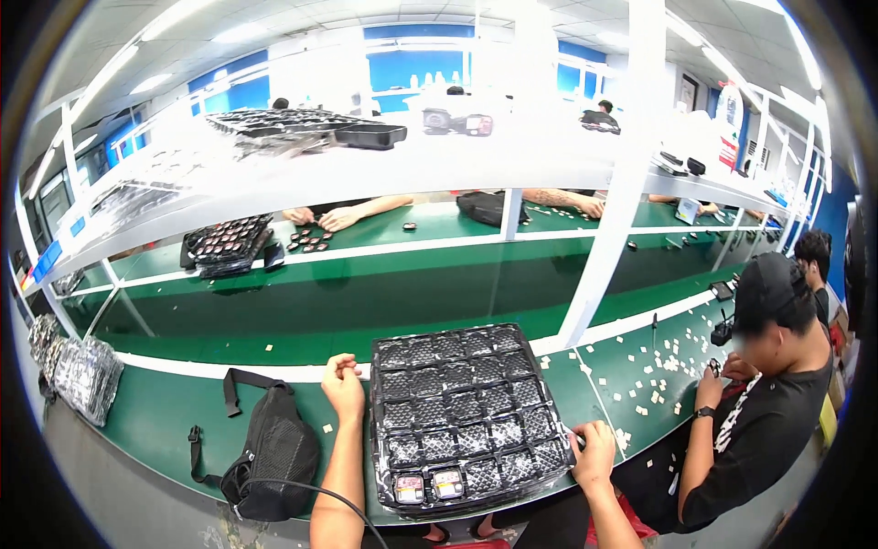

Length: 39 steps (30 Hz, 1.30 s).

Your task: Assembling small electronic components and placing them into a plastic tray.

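Note:
A stack of black plastic trays [457,386] with a grid of square pockets lies in front of me on the green table. Two small square parts with red and white tops, a left one [409,489] and a right one [447,484], sit in pockets of the near row. Beside the tray's left edge, my left hand [344,392] is raised with its fingers curled closed; whether anything is in them is hidden. My right hand [594,455] is closed at the tray's right edge, a small dark thing showing by its fingertips that I cannot make out.
A black waist bag [277,448] lies to the left, a dark cable crossing it. On the right, a person in a black cap [773,302] works beside scattered pale squares [654,384]. A white shelf post [611,197] rises beyond the tray; another person's hands [338,217] work across.

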Available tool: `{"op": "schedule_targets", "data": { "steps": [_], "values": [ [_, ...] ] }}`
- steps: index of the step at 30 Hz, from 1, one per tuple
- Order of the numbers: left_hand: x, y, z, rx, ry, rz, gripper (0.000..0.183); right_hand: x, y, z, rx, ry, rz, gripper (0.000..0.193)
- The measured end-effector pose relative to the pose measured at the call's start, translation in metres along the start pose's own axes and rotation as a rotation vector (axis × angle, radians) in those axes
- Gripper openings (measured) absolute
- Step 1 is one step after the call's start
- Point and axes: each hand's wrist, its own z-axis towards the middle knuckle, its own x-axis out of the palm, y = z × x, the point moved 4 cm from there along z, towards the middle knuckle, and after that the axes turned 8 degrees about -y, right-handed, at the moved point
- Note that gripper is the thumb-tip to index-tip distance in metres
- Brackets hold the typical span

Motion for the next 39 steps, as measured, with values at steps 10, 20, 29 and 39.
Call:
{"op": "schedule_targets", "data": {
  "steps": [10,20,29,39],
  "values": [
    [-0.002,0.016,0.010,-0.010,0.059,-0.030,0.025,-0.005,0.003,0.000,0.017,-0.038,0.026,0.012],
    [-0.008,0.020,0.015,0.029,0.079,-0.049,0.024,-0.010,-0.005,-0.003,0.099,-0.108,0.147,0.012],
    [-0.008,0.030,0.021,-0.023,0.024,-0.047,0.021,-0.005,-0.004,-0.003,0.161,-0.092,0.157,0.013],
    [-0.012,0.026,0.014,0.004,0.059,-0.042,0.021,-0.004,-0.002,-0.009,0.188,-0.069,0.142,0.012]
  ]
}}
